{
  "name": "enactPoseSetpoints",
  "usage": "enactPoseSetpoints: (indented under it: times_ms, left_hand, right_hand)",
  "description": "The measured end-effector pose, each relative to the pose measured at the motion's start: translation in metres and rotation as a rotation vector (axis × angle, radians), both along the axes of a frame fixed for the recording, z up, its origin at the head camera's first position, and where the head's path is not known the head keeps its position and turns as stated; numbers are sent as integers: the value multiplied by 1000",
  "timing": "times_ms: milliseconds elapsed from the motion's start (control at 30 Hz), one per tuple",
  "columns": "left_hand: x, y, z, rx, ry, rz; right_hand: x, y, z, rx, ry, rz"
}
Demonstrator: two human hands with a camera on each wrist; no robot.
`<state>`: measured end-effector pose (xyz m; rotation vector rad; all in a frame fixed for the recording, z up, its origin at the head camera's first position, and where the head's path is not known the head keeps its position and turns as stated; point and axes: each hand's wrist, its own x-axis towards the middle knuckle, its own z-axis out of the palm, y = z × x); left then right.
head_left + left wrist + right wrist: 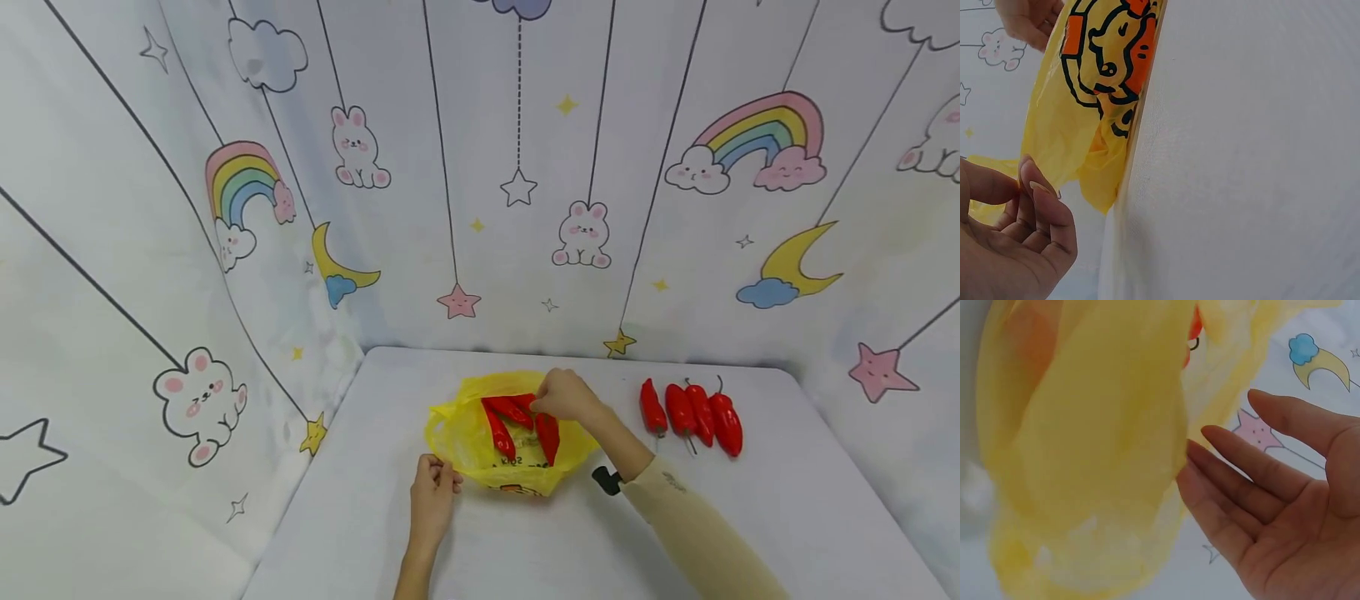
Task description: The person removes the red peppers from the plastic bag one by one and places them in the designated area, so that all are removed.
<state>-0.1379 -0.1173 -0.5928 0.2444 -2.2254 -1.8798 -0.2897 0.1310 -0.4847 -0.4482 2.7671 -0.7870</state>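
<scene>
A yellow plastic bag point(465, 454) lies on the white table with its mouth spread, several red peppers point(504, 433) inside. At the bag's near left edge, my left hand point(435, 498) pinches the rim between thumb and fingers; the left wrist view shows this left hand point(1019, 234) close up, below the bag's printed cartoon side point(1063, 119). Over the right part of the opening is my right hand point(567, 396). In the right wrist view the right hand point(1272, 500) has loosely extended fingers beside the yellow plastic point(1097, 437), with no pepper held.
To the right of the bag, several red peppers point(693, 414) with stems lie side by side on the table point(570, 550). A white cloth backdrop point(480, 150) with rainbows, bunnies and stars stands behind and along the sides. A dark strap piece point(606, 481) shows at the right wrist.
</scene>
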Motion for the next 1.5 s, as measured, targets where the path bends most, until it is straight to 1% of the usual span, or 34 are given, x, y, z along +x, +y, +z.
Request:
enactPoseSetpoints:
  times_ms: [233,433,633,800,900,1033,1167,1367,1500]
  left_hand:
    - [1,0,0,15,-1,1]
    - [1,-1,-1,7,-8,-6]
    - [0,-2,-3,-23,-2,-7]
    - [0,0,-3,-25,-6,-10]
    - [0,0,-3,-26,-13,-8]
    - [0,0,-3,-31,-11,-5]
    - [1,0,-1,-34,-11,-13]
    - [1,0,-2,-38,-16,-17]
    - [0,0,-2,-45,-21,-12]
  right_hand:
    - [-6,-17,-7,23,-41,-73]
    - [-13,-25,-16,36,-27,-117]
    - [-20,-32,-19,59,-28,-124]
    - [-27,-33,-24,56,-41,-177]
    - [-31,-33,-29,69,-34,-196]
    - [-37,-32,-38,111,-5,-203]
    - [-39,-29,-45,150,7,-202]
    - [-41,-28,-48,167,5,-193]
    - [-41,-29,-48,164,9,-207]
